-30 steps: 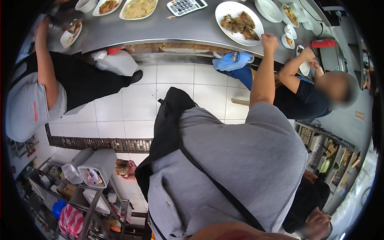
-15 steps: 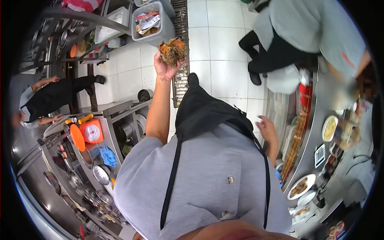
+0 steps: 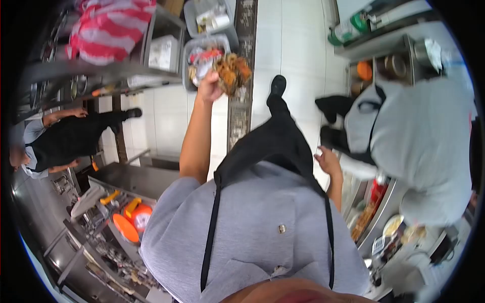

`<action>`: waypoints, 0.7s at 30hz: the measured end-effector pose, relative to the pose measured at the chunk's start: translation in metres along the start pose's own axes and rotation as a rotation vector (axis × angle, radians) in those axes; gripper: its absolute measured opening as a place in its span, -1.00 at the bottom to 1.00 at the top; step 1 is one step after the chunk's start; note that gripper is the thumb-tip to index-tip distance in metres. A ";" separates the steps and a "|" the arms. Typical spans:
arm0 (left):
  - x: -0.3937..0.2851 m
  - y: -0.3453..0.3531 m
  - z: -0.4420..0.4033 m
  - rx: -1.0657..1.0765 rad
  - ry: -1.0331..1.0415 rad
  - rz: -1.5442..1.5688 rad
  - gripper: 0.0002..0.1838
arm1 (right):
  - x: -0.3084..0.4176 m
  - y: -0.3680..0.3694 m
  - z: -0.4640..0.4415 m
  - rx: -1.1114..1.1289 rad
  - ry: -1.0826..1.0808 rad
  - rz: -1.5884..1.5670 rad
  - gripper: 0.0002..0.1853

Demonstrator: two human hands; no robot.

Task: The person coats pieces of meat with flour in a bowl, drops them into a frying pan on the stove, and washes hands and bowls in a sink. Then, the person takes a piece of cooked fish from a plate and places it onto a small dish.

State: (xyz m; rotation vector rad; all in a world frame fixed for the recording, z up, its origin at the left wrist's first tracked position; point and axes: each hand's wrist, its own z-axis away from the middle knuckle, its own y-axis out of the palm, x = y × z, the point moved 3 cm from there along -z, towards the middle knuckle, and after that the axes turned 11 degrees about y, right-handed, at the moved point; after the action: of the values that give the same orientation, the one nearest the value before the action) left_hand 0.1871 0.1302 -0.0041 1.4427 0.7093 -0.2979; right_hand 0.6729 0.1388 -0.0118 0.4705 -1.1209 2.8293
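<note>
My left hand (image 3: 210, 88) is stretched out ahead, its fingers closed on a rough brown-and-orange clump (image 3: 233, 74) whose exact kind I cannot make out. The clump overlaps the near corner of a grey plastic bin (image 3: 189, 85) in the view; whether it touches the bin I cannot tell. Wrappers and other scraps (image 3: 202, 60) lie in that bin. Close beyond it stands a second grey bin (image 3: 191, 31) with light-coloured packaging inside. My right hand (image 3: 329, 162) hangs at my side, fingers apart and holding nothing, near a co-worker's dark trousers.
A co-worker in a grey shirt (image 3: 424, 146) bends over at the right, near a steel counter. Another person in a black apron (image 3: 65, 129) stands at the left. A floor drain grate (image 3: 240, 118) runs ahead. An orange scale (image 3: 140, 217) and metal shelving are at the left.
I have stepped forward, and the bins appear nearer. The clump, still in my left hand, now overlaps the near bin. The co-worker on the right bends lower and farther into view.
</note>
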 end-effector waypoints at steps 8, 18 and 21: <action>0.003 -0.091 -0.077 -0.519 -0.194 0.080 -0.47 | 0.121 -0.175 -0.252 -0.010 -0.145 0.157 -0.48; -0.048 -0.116 -0.325 -0.670 0.086 -0.026 -0.53 | 0.346 -0.426 -0.525 -0.319 -0.501 0.106 -0.56; -0.077 -0.131 -0.421 -0.764 0.093 -0.071 -0.57 | 0.373 -0.445 -0.602 -0.185 -0.396 0.188 -0.54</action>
State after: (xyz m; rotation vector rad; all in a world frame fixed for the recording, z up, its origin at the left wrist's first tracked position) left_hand -0.0589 0.5008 -0.0504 0.7075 0.8325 0.0008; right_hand 0.2381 0.8525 -0.0203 0.9893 -1.5528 2.8198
